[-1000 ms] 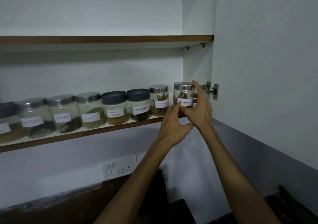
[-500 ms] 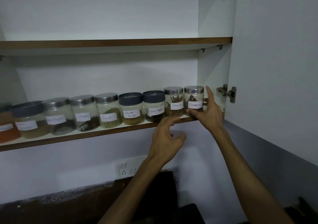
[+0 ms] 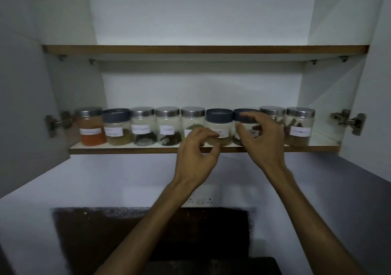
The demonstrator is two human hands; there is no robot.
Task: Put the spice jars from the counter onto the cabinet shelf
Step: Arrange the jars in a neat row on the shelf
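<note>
Along the lower cabinet shelf (image 3: 148, 149) stand nine spice jars (image 3: 168, 126), seemingly smooth, breakable, best gripped round the body; left hand (image 3: 195, 156) and right hand (image 3: 263, 139) hover loosely spread, holding nothing.

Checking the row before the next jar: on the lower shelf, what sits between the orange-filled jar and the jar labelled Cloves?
In the head view, two jars: a dark-lidded jar beside the orange-filled jar, then a silver-lidded jar next to the Cloves jar.

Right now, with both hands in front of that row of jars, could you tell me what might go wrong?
The jars sit near the shelf's front edge, so the left hand could nudge one off. The right hand, spread before the dark-lidded jar, might bump its close neighbours.
</note>
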